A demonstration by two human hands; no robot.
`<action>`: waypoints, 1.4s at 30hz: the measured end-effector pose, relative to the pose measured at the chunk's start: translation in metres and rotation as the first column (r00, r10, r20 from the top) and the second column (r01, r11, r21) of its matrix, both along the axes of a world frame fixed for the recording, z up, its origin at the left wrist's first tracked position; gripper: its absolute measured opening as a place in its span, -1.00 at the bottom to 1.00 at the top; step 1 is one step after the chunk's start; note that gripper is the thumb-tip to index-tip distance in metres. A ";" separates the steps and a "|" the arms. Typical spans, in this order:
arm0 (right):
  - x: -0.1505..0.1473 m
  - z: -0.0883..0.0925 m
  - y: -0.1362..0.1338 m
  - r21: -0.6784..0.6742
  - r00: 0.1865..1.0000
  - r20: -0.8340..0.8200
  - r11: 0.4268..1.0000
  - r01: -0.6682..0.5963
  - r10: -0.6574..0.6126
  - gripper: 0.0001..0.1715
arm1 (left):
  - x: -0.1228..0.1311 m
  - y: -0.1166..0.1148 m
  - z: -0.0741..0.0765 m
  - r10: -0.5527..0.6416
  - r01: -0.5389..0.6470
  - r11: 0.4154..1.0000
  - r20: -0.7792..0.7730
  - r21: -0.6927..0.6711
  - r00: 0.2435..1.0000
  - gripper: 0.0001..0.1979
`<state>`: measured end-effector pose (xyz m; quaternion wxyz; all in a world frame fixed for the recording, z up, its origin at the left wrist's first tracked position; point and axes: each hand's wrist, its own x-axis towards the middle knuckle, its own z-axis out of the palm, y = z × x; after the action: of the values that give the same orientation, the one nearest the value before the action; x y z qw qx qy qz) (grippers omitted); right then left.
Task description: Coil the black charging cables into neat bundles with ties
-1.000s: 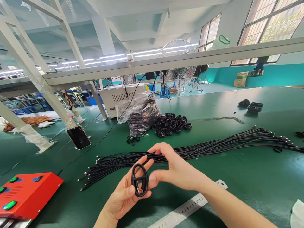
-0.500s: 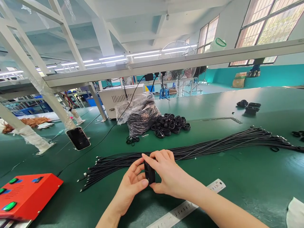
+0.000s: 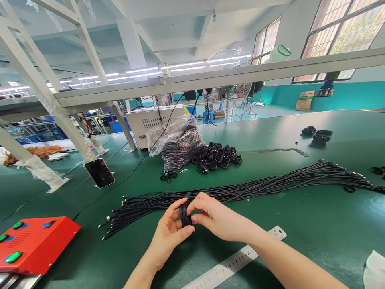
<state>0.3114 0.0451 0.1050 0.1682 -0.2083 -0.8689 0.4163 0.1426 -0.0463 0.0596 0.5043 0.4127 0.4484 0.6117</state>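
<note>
A small coil of black cable (image 3: 185, 214) is held upright above the green table, in front of a long bundle of straight black cables (image 3: 240, 192). My left hand (image 3: 171, 233) grips the coil from the left, fingers behind and thumb along its lower edge. At the coil's right side my right hand (image 3: 215, 218) is closed in a pinch, thumb and forefinger against the cable. The exact bit of cable between those fingertips is partly hidden. Below my right forearm lies a steel ruler (image 3: 225, 269).
Behind the bundle sit a heap of coiled cables (image 3: 218, 156), a plastic bag of black items (image 3: 182, 146) and several small black loops (image 3: 168, 176). A red box with green buttons (image 3: 39, 241) stands at left, near a phone (image 3: 100, 173). A white beam (image 3: 210, 78) crosses overhead.
My right hand has shifted from spanning the coil's top and bottom to a pinch at its right side. The coil has turned, showing more of its wound strands.
</note>
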 end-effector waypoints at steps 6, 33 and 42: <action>0.000 0.002 0.002 0.011 0.998 0.012 0.998 -0.054 0.054 -0.97 | 0.000 0.000 -0.003 -0.016 0.016 1.000 -0.006 -0.017 1.000 -0.40; 0.009 0.009 0.015 -0.047 0.994 -0.088 0.997 0.057 -0.061 -0.62 | -0.007 -0.007 0.006 -0.119 0.122 0.992 0.172 -0.010 0.978 -0.37; -0.014 -0.015 0.002 0.228 0.977 -0.140 0.965 -0.129 0.163 -0.06 | 0.001 -0.007 0.010 -0.111 0.117 0.989 0.069 -0.089 0.991 -0.47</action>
<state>0.2971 0.0467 0.0897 0.2268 -0.0904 -0.9063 0.3450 0.1434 -0.0536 0.0699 0.5714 0.3940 0.4356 0.5732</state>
